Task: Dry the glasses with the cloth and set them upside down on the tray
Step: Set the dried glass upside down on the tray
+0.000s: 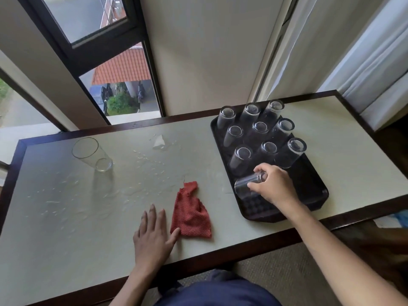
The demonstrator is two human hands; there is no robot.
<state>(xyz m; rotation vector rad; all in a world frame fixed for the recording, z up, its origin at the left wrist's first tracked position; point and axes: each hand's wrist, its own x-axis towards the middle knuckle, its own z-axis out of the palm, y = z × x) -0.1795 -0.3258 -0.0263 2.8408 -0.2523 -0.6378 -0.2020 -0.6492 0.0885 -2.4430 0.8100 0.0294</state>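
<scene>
one table: wet with drops, so a glass could slide; bare room left of the tray.
tray: close to the front edge; free space only in its near part.
nine upturned glasses: packed; a knock could topple them.
cloth: crumpled, between the hands.
left hand: flat, thumb touching cloth.
right hand: grips tenth glass, tilted over tray.
last glass: upright, far left.

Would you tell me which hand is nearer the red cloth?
Left: the left hand lies beside the cloth, thumb at its edge. The right hand grips a glass over the tray.
</scene>
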